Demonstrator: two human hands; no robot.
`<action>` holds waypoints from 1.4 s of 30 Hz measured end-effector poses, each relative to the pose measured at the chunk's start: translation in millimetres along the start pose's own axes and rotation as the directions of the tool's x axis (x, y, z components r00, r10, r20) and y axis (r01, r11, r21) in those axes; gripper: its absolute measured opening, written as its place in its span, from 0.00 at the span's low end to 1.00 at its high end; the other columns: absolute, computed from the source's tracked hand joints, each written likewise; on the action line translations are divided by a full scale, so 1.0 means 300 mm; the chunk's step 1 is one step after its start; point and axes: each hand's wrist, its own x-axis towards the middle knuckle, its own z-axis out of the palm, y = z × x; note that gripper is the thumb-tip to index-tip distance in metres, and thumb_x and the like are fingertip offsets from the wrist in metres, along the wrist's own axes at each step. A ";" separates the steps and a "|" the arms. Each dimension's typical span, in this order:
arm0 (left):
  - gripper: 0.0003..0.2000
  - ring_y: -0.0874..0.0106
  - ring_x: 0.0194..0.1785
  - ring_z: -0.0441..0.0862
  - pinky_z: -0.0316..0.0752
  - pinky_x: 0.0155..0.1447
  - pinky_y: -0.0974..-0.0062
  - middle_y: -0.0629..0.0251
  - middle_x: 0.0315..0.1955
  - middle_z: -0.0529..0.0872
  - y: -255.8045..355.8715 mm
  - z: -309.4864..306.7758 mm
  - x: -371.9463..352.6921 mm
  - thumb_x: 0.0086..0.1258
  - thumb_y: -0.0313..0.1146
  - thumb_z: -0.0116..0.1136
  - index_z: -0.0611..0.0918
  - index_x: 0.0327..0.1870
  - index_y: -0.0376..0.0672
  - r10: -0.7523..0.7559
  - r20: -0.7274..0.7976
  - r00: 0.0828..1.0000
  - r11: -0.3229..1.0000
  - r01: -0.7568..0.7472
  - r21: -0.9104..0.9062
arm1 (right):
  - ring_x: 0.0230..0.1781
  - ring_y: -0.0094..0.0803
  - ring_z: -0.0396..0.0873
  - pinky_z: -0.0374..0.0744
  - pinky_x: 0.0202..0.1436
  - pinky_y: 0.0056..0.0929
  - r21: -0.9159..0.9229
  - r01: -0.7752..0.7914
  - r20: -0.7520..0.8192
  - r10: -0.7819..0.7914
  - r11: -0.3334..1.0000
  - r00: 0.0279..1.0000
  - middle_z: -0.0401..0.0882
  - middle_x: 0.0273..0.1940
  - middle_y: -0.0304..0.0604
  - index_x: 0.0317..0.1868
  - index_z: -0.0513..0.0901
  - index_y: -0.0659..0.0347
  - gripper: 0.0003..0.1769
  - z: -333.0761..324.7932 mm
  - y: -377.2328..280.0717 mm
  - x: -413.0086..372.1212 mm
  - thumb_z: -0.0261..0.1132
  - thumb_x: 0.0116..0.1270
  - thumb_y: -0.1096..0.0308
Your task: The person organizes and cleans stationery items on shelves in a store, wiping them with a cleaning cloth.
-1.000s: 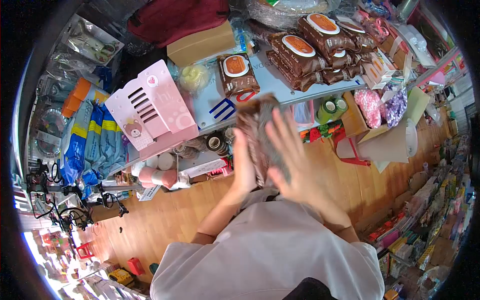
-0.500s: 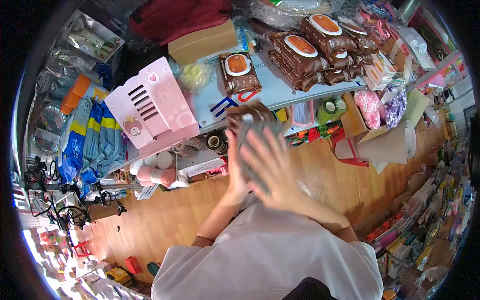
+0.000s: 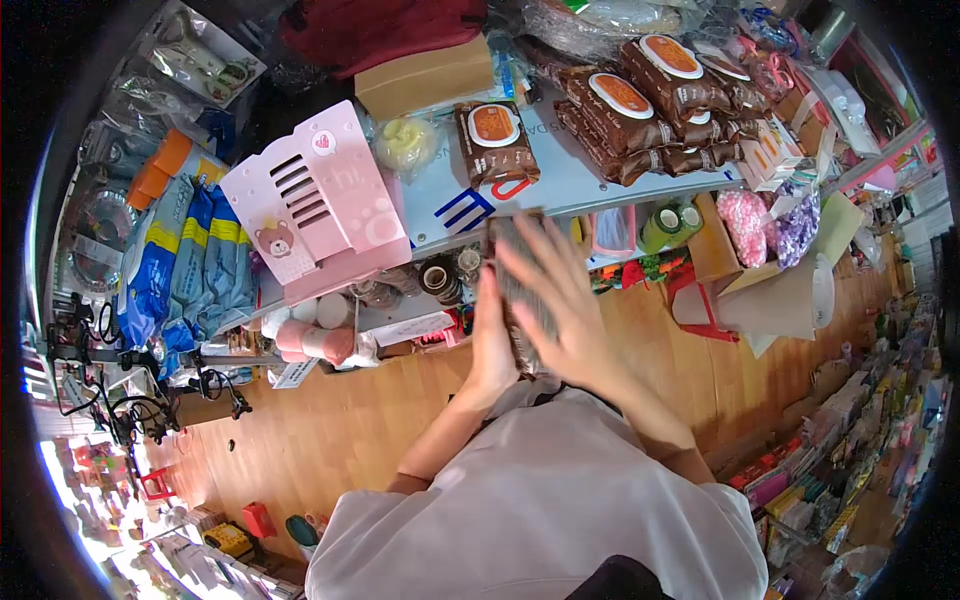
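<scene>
A brown pack of wet wipes [image 3: 523, 345] stands between my hands in front of my chest, its face greyish and blurred. My left hand [image 3: 492, 340] grips it along its left edge. Over its face lies my right hand [image 3: 562, 310], fingers stretched and spread, smeared by motion. Just beyond, a single wet wipes pack with an orange-and-white lid [image 3: 497, 140] rests on the pale blue counter [image 3: 420, 215]. More brown packs [image 3: 640, 110] are piled at the counter's right.
To the left stand a pink bear-printed holder [image 3: 315, 200] and blue-yellow packs [image 3: 185, 260]. Tape rolls [image 3: 438, 280] sit on the shelf below. An open cardboard box [image 3: 715, 240] holds pink and purple bundles. Crowded shelves [image 3: 850, 450] line the right side above a wooden floor [image 3: 400, 400].
The pack between my hands has turned more upright, and both hands have shifted slightly right in view. My right hand still moves over its face. The whole scene has shifted slightly right.
</scene>
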 end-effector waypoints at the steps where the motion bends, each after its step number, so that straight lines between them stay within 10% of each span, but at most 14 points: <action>1: 0.30 0.67 0.69 0.68 0.62 0.72 0.66 0.60 0.68 0.70 0.041 -0.001 0.006 0.80 0.57 0.32 0.65 0.72 0.44 -0.091 -0.041 0.995 0.986 0.084 -0.141 | 0.75 0.62 0.50 0.52 0.74 0.61 0.002 0.034 0.004 -0.034 0.999 0.999 0.54 0.76 0.50 0.71 0.69 0.51 0.30 0.010 -0.022 -0.045 0.59 0.68 0.62; 4: 0.31 0.65 0.64 0.73 0.66 0.70 0.65 0.60 0.62 0.76 0.085 -0.057 0.053 0.79 0.60 0.33 0.69 0.68 0.44 -0.018 0.143 0.990 0.965 0.055 -0.255 | 0.75 0.63 0.49 0.51 0.75 0.59 0.088 -0.035 0.052 0.030 0.996 0.998 0.53 0.76 0.51 0.71 0.68 0.53 0.31 0.028 -0.049 -0.109 0.60 0.67 0.64; 11: 0.32 0.66 0.64 0.73 0.67 0.68 0.65 0.60 0.63 0.74 0.038 0.032 0.025 0.77 0.61 0.36 0.66 0.70 0.45 -0.157 0.023 0.987 0.970 0.158 -0.187 | 0.76 0.49 0.55 0.54 0.76 0.41 0.366 -0.158 -0.015 0.175 0.917 0.984 0.54 0.76 0.54 0.70 0.68 0.60 0.25 -0.050 0.086 0.043 0.53 0.76 0.63; 22: 0.27 0.70 0.56 0.77 0.71 0.63 0.73 0.62 0.56 0.79 0.261 0.035 0.172 0.79 0.53 0.42 0.69 0.67 0.41 0.255 -0.173 0.951 0.964 -0.238 0.116 | 0.72 0.40 0.64 0.60 0.73 0.35 0.580 -0.386 0.191 0.341 0.718 0.921 0.69 0.68 0.53 0.66 0.72 0.66 0.24 -0.124 0.026 -0.211 0.58 0.70 0.74; 25: 0.23 0.73 0.52 0.78 0.71 0.60 0.75 0.61 0.53 0.80 0.374 0.101 0.310 0.79 0.46 0.46 0.74 0.63 0.36 0.535 0.189 0.823 0.544 -0.507 0.669 | 0.70 0.37 0.66 0.61 0.72 0.34 0.636 -0.443 0.197 0.422 0.632 0.885 0.72 0.66 0.50 0.64 0.74 0.67 0.21 -0.133 0.057 -0.256 0.57 0.72 0.72; 27: 0.23 0.69 0.53 0.80 0.71 0.60 0.71 0.56 0.55 0.80 0.396 0.124 0.442 0.77 0.47 0.49 0.77 0.61 0.37 0.631 0.315 0.709 0.325 -0.610 0.722 | 0.70 0.37 0.67 0.61 0.72 0.34 0.641 -0.437 0.169 0.439 0.631 0.882 0.72 0.66 0.50 0.64 0.74 0.67 0.21 -0.140 0.081 -0.277 0.57 0.73 0.71; 33: 0.31 0.50 0.63 0.75 0.68 0.66 0.62 0.45 0.57 0.80 0.390 0.188 0.719 0.69 0.61 0.49 0.77 0.63 0.46 0.212 0.145 0.967 -0.353 -0.063 0.933 | 0.68 0.36 0.69 0.64 0.70 0.33 0.613 -0.472 0.131 0.508 0.634 0.851 0.74 0.65 0.50 0.64 0.74 0.66 0.21 -0.174 0.111 -0.322 0.57 0.74 0.69; 37: 0.39 0.50 0.71 0.66 0.55 0.74 0.50 0.46 0.65 0.74 0.342 0.182 0.792 0.62 0.69 0.48 0.75 0.66 0.47 0.165 -0.002 0.986 -0.467 0.080 0.881 | 0.66 0.35 0.71 0.66 0.69 0.31 0.554 -0.461 0.079 0.508 0.693 0.858 0.75 0.63 0.50 0.64 0.74 0.66 0.21 -0.176 0.114 -0.352 0.57 0.74 0.68; 42: 0.42 0.46 0.71 0.64 0.66 0.66 0.46 0.47 0.69 0.67 0.337 0.130 0.964 0.61 0.70 0.48 0.75 0.66 0.43 0.115 -0.101 0.988 -0.504 0.145 0.852 | 0.62 0.32 0.73 0.67 0.66 0.29 0.641 -0.564 0.204 0.592 0.521 0.779 0.76 0.62 0.49 0.64 0.74 0.66 0.21 -0.169 0.132 -0.393 0.56 0.75 0.67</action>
